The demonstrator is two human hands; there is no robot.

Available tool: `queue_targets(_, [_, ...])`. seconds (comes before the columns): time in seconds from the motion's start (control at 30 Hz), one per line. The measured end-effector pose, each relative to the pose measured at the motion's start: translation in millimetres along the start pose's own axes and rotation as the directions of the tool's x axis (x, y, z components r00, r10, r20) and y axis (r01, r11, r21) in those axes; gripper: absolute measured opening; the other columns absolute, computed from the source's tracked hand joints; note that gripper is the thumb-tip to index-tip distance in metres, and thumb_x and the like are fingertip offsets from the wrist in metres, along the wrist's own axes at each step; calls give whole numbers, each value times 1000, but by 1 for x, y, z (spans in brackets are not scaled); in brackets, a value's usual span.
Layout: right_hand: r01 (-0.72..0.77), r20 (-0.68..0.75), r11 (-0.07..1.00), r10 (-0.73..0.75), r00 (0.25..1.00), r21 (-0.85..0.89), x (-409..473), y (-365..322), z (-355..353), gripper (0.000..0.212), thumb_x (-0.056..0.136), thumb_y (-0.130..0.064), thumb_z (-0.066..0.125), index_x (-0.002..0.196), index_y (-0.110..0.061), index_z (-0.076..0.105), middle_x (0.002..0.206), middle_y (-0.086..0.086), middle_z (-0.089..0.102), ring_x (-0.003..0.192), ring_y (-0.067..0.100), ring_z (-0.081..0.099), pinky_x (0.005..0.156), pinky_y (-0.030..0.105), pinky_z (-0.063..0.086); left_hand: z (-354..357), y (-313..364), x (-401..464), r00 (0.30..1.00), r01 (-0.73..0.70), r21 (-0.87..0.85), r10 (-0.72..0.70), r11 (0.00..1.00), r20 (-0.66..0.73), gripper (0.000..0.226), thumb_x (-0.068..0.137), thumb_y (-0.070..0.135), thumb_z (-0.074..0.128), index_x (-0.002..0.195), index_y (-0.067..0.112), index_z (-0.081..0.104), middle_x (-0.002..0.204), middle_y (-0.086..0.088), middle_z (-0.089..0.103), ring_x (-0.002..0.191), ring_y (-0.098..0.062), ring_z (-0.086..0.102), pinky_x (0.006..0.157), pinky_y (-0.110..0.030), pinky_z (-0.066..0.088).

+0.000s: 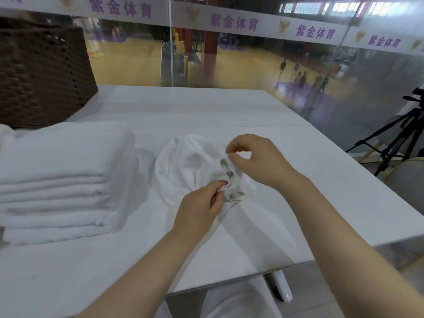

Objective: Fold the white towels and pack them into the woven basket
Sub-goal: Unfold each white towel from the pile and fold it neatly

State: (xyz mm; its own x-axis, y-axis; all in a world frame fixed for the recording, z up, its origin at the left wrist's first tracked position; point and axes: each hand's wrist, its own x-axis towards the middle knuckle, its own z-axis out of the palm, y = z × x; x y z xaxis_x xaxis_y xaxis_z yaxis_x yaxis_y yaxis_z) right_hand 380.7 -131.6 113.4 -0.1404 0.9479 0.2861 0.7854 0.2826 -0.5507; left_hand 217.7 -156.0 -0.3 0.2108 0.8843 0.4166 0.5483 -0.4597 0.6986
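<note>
Both hands — left hand [202,207], right hand [254,157] — pinch crumpled towel [188,164].

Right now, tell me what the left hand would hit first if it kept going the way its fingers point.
The left hand already pinches the crumpled towel; going on, probably the right hand, though depth is unclear.

crumpled towel [183,161]: white
folded towel stack [62,180]: white
woven basket [41,76]: dark brown, open weave
table [298,191]: white
tripod [394,138]: black
banner lettering [234,21]: purple
</note>
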Motion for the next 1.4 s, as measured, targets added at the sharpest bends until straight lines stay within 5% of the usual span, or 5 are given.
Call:
queue_targets(0.3, [-153, 350, 960, 230, 908, -234, 9, 13, 19, 19, 80, -26, 65, 95, -15, 61, 91, -3, 64, 78, 15, 58, 65, 27, 45, -2, 1, -2, 1000, -25, 24, 25, 999, 15, 20, 90, 15, 55, 107, 22, 65, 71, 11, 57, 65, -4, 50, 60, -9, 36])
queue_targets(0.57, [-150, 202, 800, 320, 925, -581, 9, 23, 57, 12, 91, -28, 50, 89, -17, 47, 82, -3, 52, 78, 22, 54, 66, 30, 40, 3, -1, -4, 995, -103, 111, 102, 988, 14, 20, 93, 23, 52, 110, 22, 64, 74, 19, 49, 70, -4, 45, 61, -15, 34])
queue_targets(0.93, [-182, 297, 892, 321, 900, -413, 30, 19, 4, 23, 86, -17, 58, 66, -13, 48, 73, 4, 56, 76, 24, 55, 56, 27, 41, -16, 1, -15, 992, -121, 219, 125, 968, -2, 18, 93, 20, 52, 106, 26, 61, 72, 15, 52, 65, -6, 47, 55, -18, 34])
queue_targets(1.23, [-222, 134, 862, 313, 940, -455, 61, -6, -62, 3, 82, -5, 53, 83, -8, 53, 88, 11, 58, 67, 24, 51, 52, 26, 39, -85, 14, 34, 978, -148, 330, 188, 932, -91, 8, 93, 28, 55, 98, 27, 60, 82, 10, 64, 77, -15, 61, 67, -34, 49])
queue_targets(1.4, [-204, 49, 930, 230, 972, -304, 62, -7, -92, 46, 91, -3, 53, 134, -9, 37, 102, 9, 52, 76, 21, 56, 48, 23, 46, -121, 27, 72, 982, -112, 274, 148, 955, -114, 6, 92, 21, 51, 95, 25, 54, 82, 6, 62, 76, -18, 60, 67, -36, 48])
